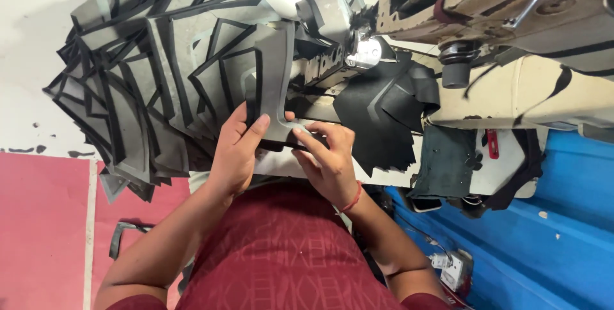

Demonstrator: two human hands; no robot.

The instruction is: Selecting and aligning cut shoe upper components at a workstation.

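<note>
Both hands are working one grey L-shaped cut piece (274, 86) right at the near edge of the counter (25, 111), in front of the sewing machine (486, 22). Left hand (233, 153) is pinching the piece's lower left edge, thumb on top and fingers under, so that grip is clamped on the piece. Right hand (329, 159) is pressing down on the foot of the L, fingertips (300, 134) touching it; the grip is partly curled over the piece, though whether the fingers are closing under it is hidden. The piece is standing roughly upright in the view, its long leg pointing toward the big fanned stack of grey and black-edged pieces (147, 73) that is filling the left of the counter and overlapping it. A smaller heap of black pieces (384, 118) is lying just beside the right hand, under the machine head. The needle area (364, 51) is sitting well apart from the held piece. My read: this is the pick-and-align step, with the piece being squared up in the hands and not yet under the foot. Next move probably calls for sliding it toward the needle while keeping the edge flat, and keeping it from snagging the neighbouring stack. The person's maroon shirt (288, 252) is filling the bottom of the view, with a blue surface (550, 220) at right.
</note>
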